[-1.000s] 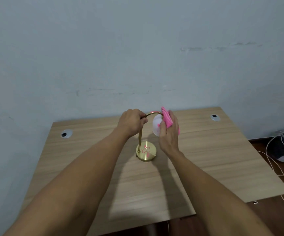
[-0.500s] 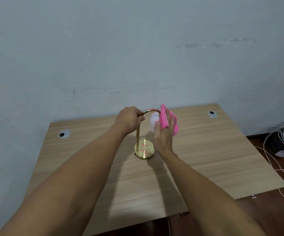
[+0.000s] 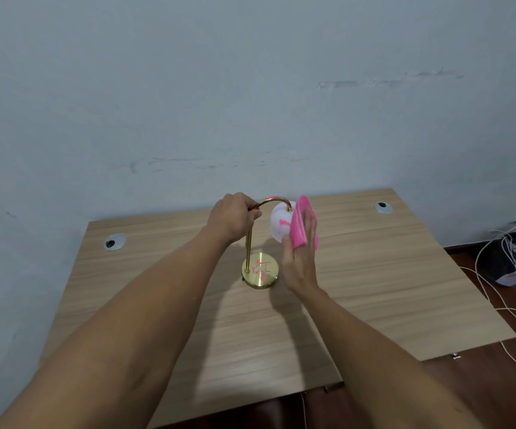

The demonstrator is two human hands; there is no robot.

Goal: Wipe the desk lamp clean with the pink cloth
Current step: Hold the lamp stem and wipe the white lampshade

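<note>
A small desk lamp stands mid-desk: round brass base (image 3: pixel 260 270) with pink marks, thin brass stem curving over to a white shade (image 3: pixel 280 222) that also bears a pink mark. My left hand (image 3: pixel 233 215) grips the top of the curved stem. My right hand (image 3: pixel 300 253) holds the folded pink cloth (image 3: pixel 302 222) between thumb and straight fingers and presses it against the right side of the shade. The shade's right side is hidden by cloth and fingers.
The wooden desk (image 3: pixel 374 274) stands against a pale blue wall, with a round cable grommet at back left (image 3: pixel 114 242) and back right (image 3: pixel 383 207). White cables and a dark bundle (image 3: pixel 512 258) lie on the floor to the right.
The view shifted slightly. My right hand with the cloth has slid a little to the right on the shade, exposing more white. My left hand keeps its grip on the stem.
</note>
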